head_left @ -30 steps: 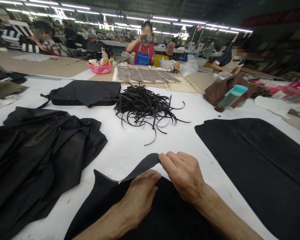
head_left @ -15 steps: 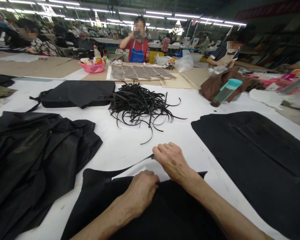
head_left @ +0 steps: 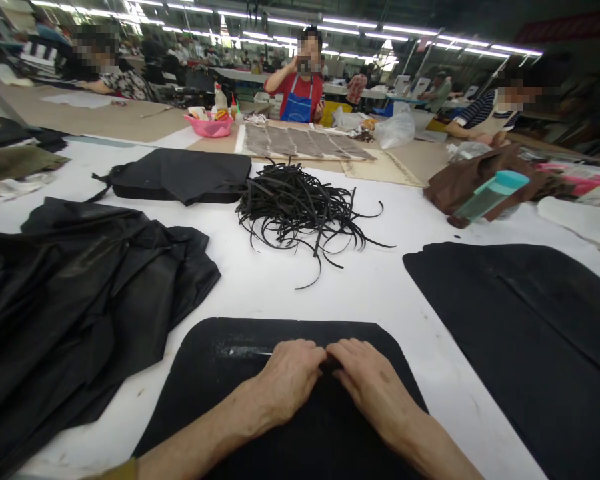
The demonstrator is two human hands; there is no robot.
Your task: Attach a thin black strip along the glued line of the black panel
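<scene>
A black fabric panel (head_left: 220,360) with rounded far corners lies flat on the white table (head_left: 260,287) right in front of me. My left hand (head_left: 287,380) and my right hand (head_left: 370,383) rest on it side by side, fingertips almost touching near its far edge. Both hands press down with curled fingers, and I cannot tell whether they pinch the cloth. A pale shiny streak marks the panel just left of my left hand.
Crumpled black cloth (head_left: 80,293) is heaped at the left; a large flat black piece (head_left: 530,320) lies at the right. A tangle of black strips (head_left: 300,207) and a folded black stack (head_left: 180,177) sit beyond. A teal-capped bottle (head_left: 485,195) rests on brown fabric. Other people work at far tables.
The panel's folded-over far edge, held up by my right hand, has been laid down flat. My right hand moved back and now rests beside my left hand.
</scene>
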